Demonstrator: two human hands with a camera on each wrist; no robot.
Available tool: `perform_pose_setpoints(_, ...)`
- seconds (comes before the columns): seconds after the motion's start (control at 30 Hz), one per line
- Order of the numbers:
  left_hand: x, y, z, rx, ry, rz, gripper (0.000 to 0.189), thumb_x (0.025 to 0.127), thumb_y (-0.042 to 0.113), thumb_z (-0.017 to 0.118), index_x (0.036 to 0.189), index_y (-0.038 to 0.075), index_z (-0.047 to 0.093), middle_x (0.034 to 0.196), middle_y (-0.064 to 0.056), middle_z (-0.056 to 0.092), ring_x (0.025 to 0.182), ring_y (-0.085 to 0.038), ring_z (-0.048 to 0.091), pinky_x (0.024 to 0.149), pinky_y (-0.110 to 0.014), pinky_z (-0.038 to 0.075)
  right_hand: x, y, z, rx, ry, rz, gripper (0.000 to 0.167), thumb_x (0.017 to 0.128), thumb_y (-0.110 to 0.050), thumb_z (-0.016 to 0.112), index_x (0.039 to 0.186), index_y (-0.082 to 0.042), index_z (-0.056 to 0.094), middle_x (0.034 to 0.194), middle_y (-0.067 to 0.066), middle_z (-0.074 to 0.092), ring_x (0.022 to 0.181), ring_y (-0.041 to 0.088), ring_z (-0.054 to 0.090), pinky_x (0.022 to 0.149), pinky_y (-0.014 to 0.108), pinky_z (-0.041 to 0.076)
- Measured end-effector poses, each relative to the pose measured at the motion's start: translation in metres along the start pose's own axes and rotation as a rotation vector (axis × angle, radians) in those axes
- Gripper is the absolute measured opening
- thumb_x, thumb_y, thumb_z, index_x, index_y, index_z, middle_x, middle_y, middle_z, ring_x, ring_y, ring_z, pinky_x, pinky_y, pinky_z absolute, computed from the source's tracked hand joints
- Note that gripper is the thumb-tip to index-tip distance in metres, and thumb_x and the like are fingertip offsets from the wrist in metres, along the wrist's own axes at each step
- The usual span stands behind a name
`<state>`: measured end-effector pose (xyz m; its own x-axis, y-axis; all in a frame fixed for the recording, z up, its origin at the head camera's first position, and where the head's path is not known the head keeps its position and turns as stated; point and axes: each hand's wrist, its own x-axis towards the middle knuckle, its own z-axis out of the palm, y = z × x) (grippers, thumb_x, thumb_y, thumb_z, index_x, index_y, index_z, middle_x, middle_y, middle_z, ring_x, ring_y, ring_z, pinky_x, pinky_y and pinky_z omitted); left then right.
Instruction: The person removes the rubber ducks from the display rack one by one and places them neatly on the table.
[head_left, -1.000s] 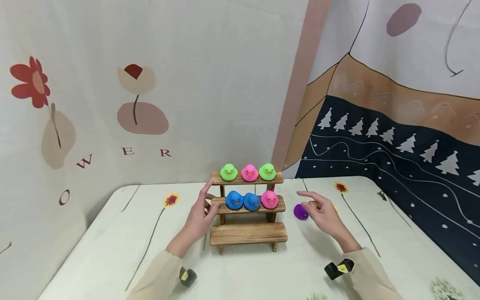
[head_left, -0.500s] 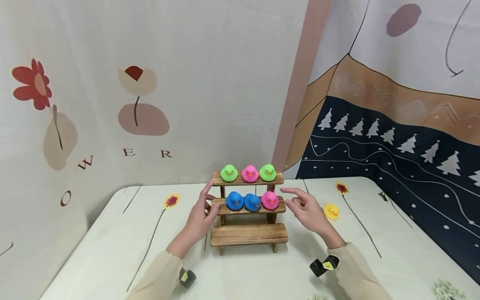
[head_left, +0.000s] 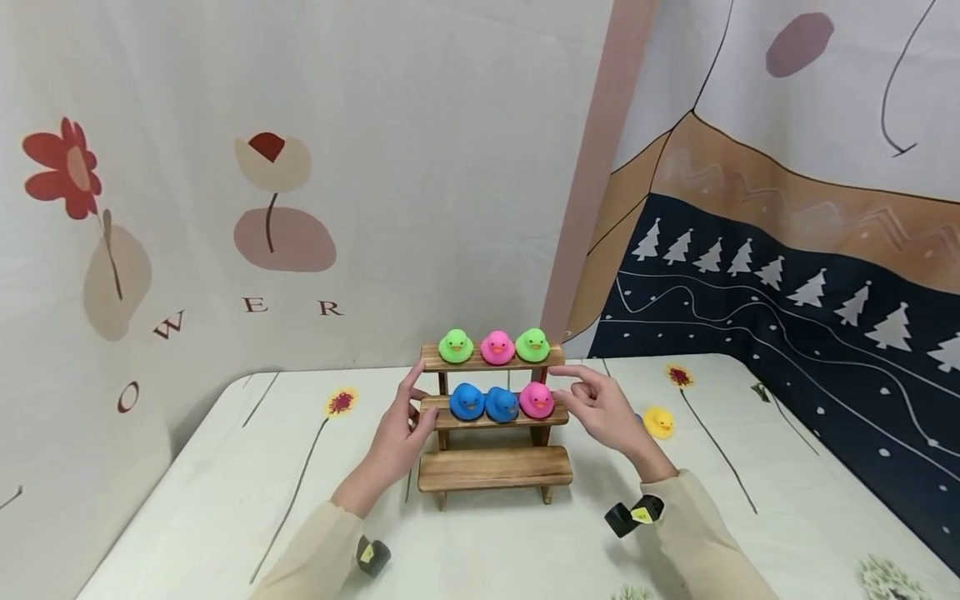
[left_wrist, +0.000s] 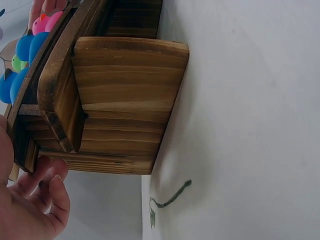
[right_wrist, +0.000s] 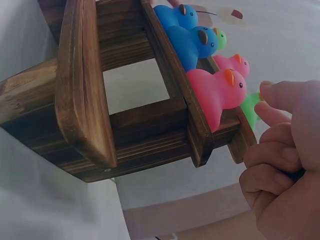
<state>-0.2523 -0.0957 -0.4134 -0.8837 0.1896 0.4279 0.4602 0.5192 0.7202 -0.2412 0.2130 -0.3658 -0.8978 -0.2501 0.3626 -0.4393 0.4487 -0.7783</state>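
A three-tier wooden display stand (head_left: 495,468) bears small rubber ducks on its upper two tiers. On top sit a green duck (head_left: 456,347), a pink duck (head_left: 498,348) and another green duck (head_left: 533,346). The middle tier carries two blue ducks (head_left: 467,402) and a pink duck (head_left: 537,402). My left hand (head_left: 396,429) grips the stand's left side, fingers behind the shelf ends in the left wrist view. At the right end is my right hand (head_left: 603,412), index finger stretched toward the top tier, thumb by the pink duck; its other fingers (right_wrist: 272,165) are bent and hold nothing.
The bottom tier is bare wood. A yellow duck (head_left: 659,422) stands on the white flower-printed tablecloth (head_left: 480,554) right of my right hand, with a bit of blue beside it. A printed cloth backdrop (head_left: 420,183) rises behind the stand.
My right hand has moved left to the stand's right end. The purple duck seen beside it earlier is now hidden, and the yellow duck has come into view. My left hand stays put.
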Motion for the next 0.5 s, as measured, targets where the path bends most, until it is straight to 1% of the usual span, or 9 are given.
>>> perform_pose_setpoints(0.07, 0.0, 0.0, 0.0, 0.0, 0.0, -0.005, 0.07, 0.096, 0.013, 0.055, 0.153, 0.025, 0.016, 0.114, -0.014, 0.053, 0.073, -0.015, 0.046, 0.063, -0.023, 0.044, 0.001, 0.0, 0.001, 0.0, -0.008, -0.005, 0.036, 0.092, -0.016, 0.064, 0.126, -0.003, 0.06, 0.056, -0.003, 0.03, 0.047, 0.012, 0.033, 0.048, 0.025, 0.03)
perform_pose_setpoints(0.13, 0.0, -0.001, 0.0, 0.001, -0.003, -0.011, 0.07, 0.096, 0.013, 0.055, 0.153, 0.026, 0.016, 0.114, -0.014, 0.053, 0.073, -0.015, 0.046, 0.062, -0.023, 0.043, 0.002, -0.001, 0.002, -0.003, -0.016, 0.011, 0.036, 0.093, -0.014, 0.063, 0.126, -0.003, 0.059, 0.056, -0.002, 0.03, 0.048, 0.011, 0.032, 0.049, 0.024, 0.029)
perform_pose_setpoints(0.27, 0.0, 0.0, -0.001, 0.004, -0.008, -0.019, 0.071, 0.096, 0.014, 0.056, 0.153, 0.026, 0.015, 0.114, -0.013, 0.052, 0.072, -0.015, 0.045, 0.062, -0.023, 0.043, 0.003, 0.0, 0.005, 0.007, -0.038, 0.013, 0.038, 0.093, -0.015, 0.063, 0.127, -0.001, 0.058, 0.057, -0.002, 0.031, 0.048, 0.01, 0.032, 0.048, 0.025, 0.029)
perform_pose_setpoints(0.4, 0.0, 0.001, -0.001, 0.004, -0.004, -0.018, 0.071, 0.096, 0.014, 0.056, 0.153, 0.026, 0.016, 0.113, -0.013, 0.052, 0.072, -0.014, 0.045, 0.063, -0.023, 0.043, 0.005, 0.002, 0.009, 0.028, -0.06, -0.004, 0.041, 0.093, -0.019, 0.063, 0.128, 0.001, 0.057, 0.057, -0.004, 0.031, 0.049, 0.01, 0.032, 0.046, 0.027, 0.028)
perform_pose_setpoints(0.5, 0.001, 0.002, 0.0, 0.008, 0.001, -0.013, 0.071, 0.095, 0.013, 0.057, 0.153, 0.025, 0.016, 0.111, -0.012, 0.053, 0.072, -0.014, 0.045, 0.063, -0.023, 0.043, 0.007, 0.001, 0.011, 0.032, -0.072, 0.013, 0.042, 0.093, -0.022, 0.064, 0.128, 0.0, 0.057, 0.057, -0.003, 0.03, 0.05, 0.01, 0.031, 0.048, 0.027, 0.029)
